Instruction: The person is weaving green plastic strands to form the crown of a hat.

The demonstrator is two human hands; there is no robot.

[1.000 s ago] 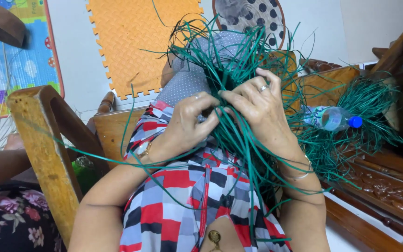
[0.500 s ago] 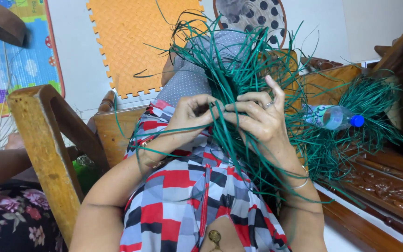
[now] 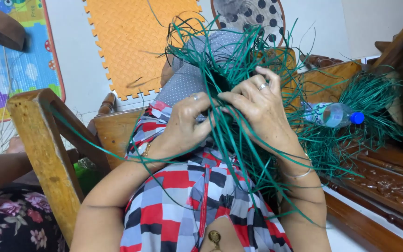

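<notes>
Head view: you are working a bundle of green strands (image 3: 238, 116) close to your chest.
Your left hand (image 3: 187, 126) and right hand (image 3: 262, 109) are both pinching the thin, stiff, dark green strands, fingers pressed together on them. A wooden chair arm (image 3: 47, 149) is crowding your left side; a carved wooden bench (image 3: 388, 177) carrying a plastic bottle (image 3: 334, 114) is hemming in your right.

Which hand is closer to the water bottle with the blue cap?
The right hand. It grips the green strands just left of the bottle, which lies on the wooden bench. The left hand is farther away, on the right hand's other side.
</notes>
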